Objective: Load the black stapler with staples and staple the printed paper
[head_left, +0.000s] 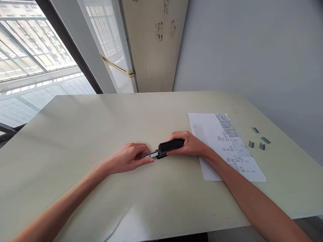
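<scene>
A black stapler [171, 145] lies low over the middle of the table, its silver metal slide [152, 154] sticking out at the left end. My right hand [186, 144] is wrapped round the black body from the right. At the other end, my left hand [133, 157] has its fingers and thumb closed about the tip of the slide; the exact contact is partly hidden by the fingers. Under my right forearm rests a printed sheet of paper [209, 134].
Several small grey strips of staples, one of them a staple strip [262, 146], are scattered right of the paper. The pale table [101, 121] reaches to a grey wall [252, 50] on the right. A white fridge-like cabinet [153, 57] and a window [32, 43] stand beyond.
</scene>
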The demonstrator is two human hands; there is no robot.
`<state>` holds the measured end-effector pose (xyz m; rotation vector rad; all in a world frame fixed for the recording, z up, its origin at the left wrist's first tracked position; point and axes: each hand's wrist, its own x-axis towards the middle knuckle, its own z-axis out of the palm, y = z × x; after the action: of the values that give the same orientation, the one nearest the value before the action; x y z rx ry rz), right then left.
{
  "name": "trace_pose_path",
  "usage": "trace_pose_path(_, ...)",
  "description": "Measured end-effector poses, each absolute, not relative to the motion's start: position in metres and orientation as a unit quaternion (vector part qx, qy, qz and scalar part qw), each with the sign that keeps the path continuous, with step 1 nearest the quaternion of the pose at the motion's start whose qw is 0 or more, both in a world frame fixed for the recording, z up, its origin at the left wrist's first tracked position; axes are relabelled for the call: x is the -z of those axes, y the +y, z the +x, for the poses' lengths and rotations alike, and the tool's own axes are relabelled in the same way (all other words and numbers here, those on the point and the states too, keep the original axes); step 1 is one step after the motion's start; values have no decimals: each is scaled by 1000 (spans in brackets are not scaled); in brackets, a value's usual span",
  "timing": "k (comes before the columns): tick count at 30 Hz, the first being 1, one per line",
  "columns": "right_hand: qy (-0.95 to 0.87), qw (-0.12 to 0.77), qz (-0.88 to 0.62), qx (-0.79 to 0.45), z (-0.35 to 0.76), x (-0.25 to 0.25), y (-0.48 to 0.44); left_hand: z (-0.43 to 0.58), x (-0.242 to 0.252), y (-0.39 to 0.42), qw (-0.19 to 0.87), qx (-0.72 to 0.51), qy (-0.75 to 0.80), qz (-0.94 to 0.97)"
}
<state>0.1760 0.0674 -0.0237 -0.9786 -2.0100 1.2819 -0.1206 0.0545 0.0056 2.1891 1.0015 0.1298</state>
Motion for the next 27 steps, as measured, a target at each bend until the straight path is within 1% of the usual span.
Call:
trace_pose_path(6,-764,277,-370,-450,175,24,68,-113,-9,53,371,-23,418,829)
trace_pose_path(14,-781,265,-356,-440,174,25,69,-115,-6,50,392,-37,424,816)
trace_pose_path(24,-782,258,-351,-446,174,28,69,-111,1,37,326,-78,433,837)
trace_pose_path(27,-783,255,-347,-449,174,28,70,-119,-2,39,353,-75,407,839)
